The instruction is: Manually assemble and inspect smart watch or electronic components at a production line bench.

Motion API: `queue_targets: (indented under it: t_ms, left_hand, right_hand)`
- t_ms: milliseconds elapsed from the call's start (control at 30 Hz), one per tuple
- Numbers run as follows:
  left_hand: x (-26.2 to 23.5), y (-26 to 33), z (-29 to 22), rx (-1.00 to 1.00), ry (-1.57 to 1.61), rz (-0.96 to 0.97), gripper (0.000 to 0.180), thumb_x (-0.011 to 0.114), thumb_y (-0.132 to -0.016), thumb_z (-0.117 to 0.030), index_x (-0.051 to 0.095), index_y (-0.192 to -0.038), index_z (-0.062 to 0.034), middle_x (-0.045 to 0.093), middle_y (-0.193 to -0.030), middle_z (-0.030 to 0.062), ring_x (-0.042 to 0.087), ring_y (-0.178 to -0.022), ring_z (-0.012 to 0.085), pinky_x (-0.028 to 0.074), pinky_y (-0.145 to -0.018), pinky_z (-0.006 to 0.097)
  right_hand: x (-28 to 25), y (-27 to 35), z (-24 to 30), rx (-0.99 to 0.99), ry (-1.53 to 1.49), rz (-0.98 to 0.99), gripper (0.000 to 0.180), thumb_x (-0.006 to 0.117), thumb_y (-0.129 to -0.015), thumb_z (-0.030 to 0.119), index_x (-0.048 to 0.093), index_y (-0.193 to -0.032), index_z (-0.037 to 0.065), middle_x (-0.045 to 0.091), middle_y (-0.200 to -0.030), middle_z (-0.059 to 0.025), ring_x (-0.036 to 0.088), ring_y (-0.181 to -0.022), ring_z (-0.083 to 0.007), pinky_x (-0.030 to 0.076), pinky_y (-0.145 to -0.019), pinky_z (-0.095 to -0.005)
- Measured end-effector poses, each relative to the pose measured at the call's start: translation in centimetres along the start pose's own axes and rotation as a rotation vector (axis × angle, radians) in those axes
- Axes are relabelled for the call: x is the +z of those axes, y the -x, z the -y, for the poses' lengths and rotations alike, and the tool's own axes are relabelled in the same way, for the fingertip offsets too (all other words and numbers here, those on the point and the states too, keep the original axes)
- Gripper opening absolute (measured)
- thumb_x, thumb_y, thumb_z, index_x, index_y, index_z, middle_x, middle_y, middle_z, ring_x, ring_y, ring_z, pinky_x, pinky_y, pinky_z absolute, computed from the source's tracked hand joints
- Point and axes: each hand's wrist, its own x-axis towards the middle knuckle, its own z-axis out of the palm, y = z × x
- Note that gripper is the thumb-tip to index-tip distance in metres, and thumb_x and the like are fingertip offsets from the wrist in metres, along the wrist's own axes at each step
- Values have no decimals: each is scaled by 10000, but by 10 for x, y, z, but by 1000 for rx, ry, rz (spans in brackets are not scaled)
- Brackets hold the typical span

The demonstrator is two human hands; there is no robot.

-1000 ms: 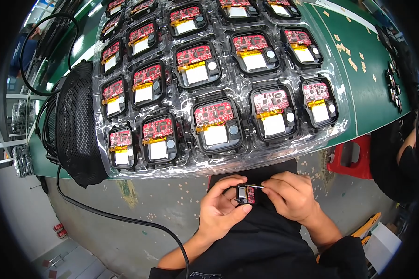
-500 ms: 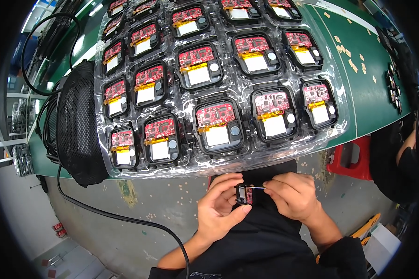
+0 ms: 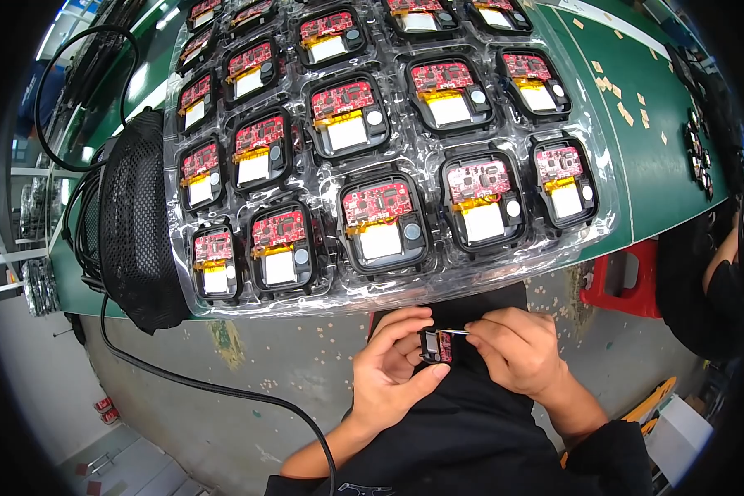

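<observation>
Above my lap, my left hand [image 3: 395, 362] holds a small black device housing [image 3: 429, 359] by its edges, between the thumb and the fingers. The housing is tilted, with a red circuit board and a grey-white block showing in it. My right hand [image 3: 517, 348] is closed in a pinch on slim metal tweezers [image 3: 456, 331], whose tip reaches the upper edge of the housing. Whether the tip grips any part is too small to see. Beyond my hands, a clear plastic tray [image 3: 314, 307] carries rows of similar open housings [image 3: 386, 221] with red boards, white batteries and yellow tape.
The tray rests on a green table [image 3: 670, 194], its front edge hanging over my lap. A black mesh bag [image 3: 145, 223] and black cable [image 3: 215, 385] lie at the left. Tan scraps [image 3: 626, 113] dot the table. A red stool [image 3: 623, 285] and another person's arm [image 3: 722, 255] are at the right.
The tray appears shifted very slightly left in the picture. My hands keep nearly the same pose, with the tweezers' tip still at the housing's upper edge.
</observation>
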Motion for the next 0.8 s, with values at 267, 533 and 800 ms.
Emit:
queue_targets:
  t_ms: [267,533,800]
  left_hand:
    - [0,0,1,5,11,9,530,759,-838,110,546,-1320,53,431,-1449,141,594,-1243,225,525,-1034,355]
    - [0,0,1,13,0,11,537,759,-840,107,546,-1330,56,431,-1454,134,589,-1247,215,517,-1041,350]
    - [-1,-2,0,13,9,23,547,750,-841,114,540,-1343,56,433,-1452,129,571,-1257,206,506,-1047,344]
  right_hand:
    - [-1,-2,3,26,9,13,221,821,-726,37,717,-921,39,659,-816,-63,654,-593,-206,496,-478,-320]
    - [1,-1,-1,-12,9,-6,223,825,-724,46,721,-922,44,661,-825,-57,651,-595,-198,492,-478,-321]
    - [1,-2,-4,-28,-18,-5,238,834,-718,53,723,-929,48,662,-833,-55,646,-598,-196,505,-501,-320]
